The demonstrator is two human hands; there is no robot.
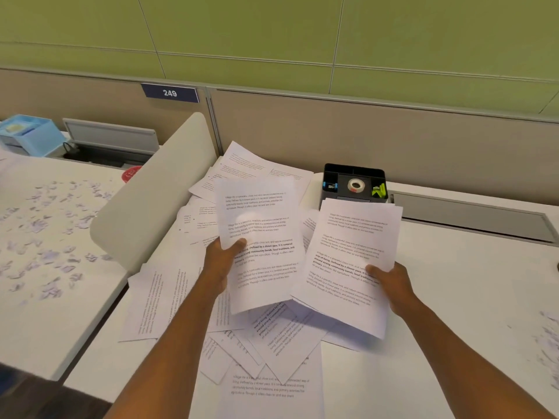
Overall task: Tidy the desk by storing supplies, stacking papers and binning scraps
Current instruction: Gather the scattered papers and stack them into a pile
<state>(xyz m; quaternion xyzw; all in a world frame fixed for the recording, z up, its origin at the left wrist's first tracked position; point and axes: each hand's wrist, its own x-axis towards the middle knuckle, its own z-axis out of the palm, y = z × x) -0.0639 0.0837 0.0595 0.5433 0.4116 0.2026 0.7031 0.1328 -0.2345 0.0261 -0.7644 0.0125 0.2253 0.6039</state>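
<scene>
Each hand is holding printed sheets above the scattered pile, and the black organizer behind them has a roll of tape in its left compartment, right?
Not quite. The head view shows the roll of tape in the black organizer's middle compartment. The left hand and right hand do each hold printed sheets above the scattered pile.

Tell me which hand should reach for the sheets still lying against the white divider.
Left, probably. The left hand holds one printed sheet right beside the divider, with loose sheets just below it. The right hand grips a thicker stack on the far side.
</scene>
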